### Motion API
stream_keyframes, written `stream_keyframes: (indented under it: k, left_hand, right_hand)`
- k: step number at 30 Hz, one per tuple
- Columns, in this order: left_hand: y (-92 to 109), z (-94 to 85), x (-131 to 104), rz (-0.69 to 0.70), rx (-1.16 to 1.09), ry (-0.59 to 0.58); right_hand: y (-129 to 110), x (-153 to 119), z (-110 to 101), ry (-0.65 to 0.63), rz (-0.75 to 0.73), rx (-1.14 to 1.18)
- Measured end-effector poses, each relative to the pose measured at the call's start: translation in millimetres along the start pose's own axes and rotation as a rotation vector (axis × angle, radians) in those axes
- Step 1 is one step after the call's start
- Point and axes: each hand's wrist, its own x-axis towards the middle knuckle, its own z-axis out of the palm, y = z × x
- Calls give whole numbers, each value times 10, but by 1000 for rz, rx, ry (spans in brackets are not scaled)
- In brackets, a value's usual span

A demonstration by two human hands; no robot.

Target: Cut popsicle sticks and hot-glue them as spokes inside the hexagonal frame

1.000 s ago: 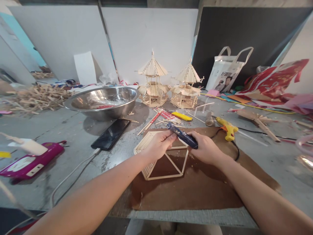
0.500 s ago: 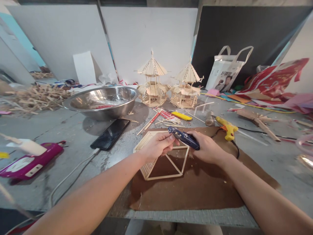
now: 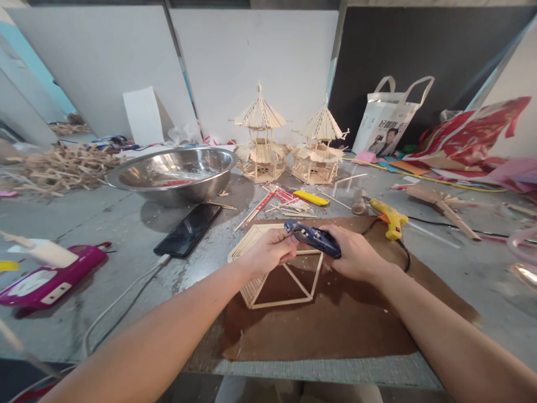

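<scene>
My right hand point(image 3: 358, 252) is closed round a dark blue hand tool point(image 3: 316, 239) with small metal parts along its side; its exact kind is not clear. At the tool's far end my left hand point(image 3: 271, 253) is pinched, and what sits between its fingertips is hidden. Beneath both hands lies a flat frame of thin wooden sticks point(image 3: 282, 305), with spokes meeting near its middle. Its left sections are filled with rows of sticks, while the front and right sections show open gaps. A brown cloth point(image 3: 327, 336) lies under the frame.
A yellow glue gun point(image 3: 392, 218) rests right of my hands. Two stick pavilions point(image 3: 262, 151) stand behind, near a yellow utility knife point(image 3: 310, 197) and loose sticks. Leftward are a metal bowl point(image 3: 210, 187), a phone point(image 3: 188, 230) with cable, and a magenta power strip point(image 3: 79, 274).
Both hands and the blue tool have shifted very slightly left in view, with the tool turned a little. The stick frame stays in place on the cloth.
</scene>
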Motion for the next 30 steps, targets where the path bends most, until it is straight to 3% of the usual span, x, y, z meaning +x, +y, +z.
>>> stream_keyframes:
  k: [9,30]
  left_hand:
    - [-14,-20,-9,-3,-77,-42]
    - [11,-9,3,-45,-90,25]
  right_hand:
    - [3,5,-1,-6,-9,3]
    - [-11,2,-3,3,26,-63]
